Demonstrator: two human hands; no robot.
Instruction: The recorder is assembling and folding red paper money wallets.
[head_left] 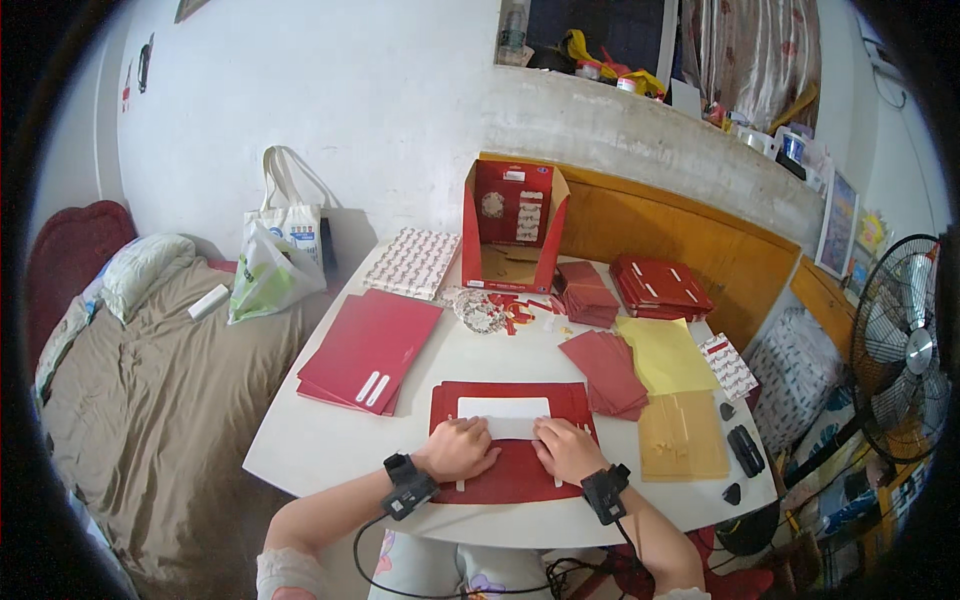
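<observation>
A flat red cardboard piece (512, 468) lies at the table's near edge, with a white rectangular sheet (508, 408) on its upper middle. The lower part of that sheet looks folded or bent up. My left hand (460, 449) holds the sheet's lower left corner with curled fingers. At the lower right corner my right hand (570, 450) does the same, also closed. The fingertips are partly hidden, so how they pinch the paper does not show fully. Short white strips show on the red cardboard below both hands.
Left stands a stack of red folders (368, 345); right lie red envelopes (606, 372), yellow sheets (668, 355) and a tan packet (684, 438). Farther back are an open red box (512, 262), a silvery beaded heap (480, 311) and stacked red packs (660, 286). A fan (905, 350) stands right.
</observation>
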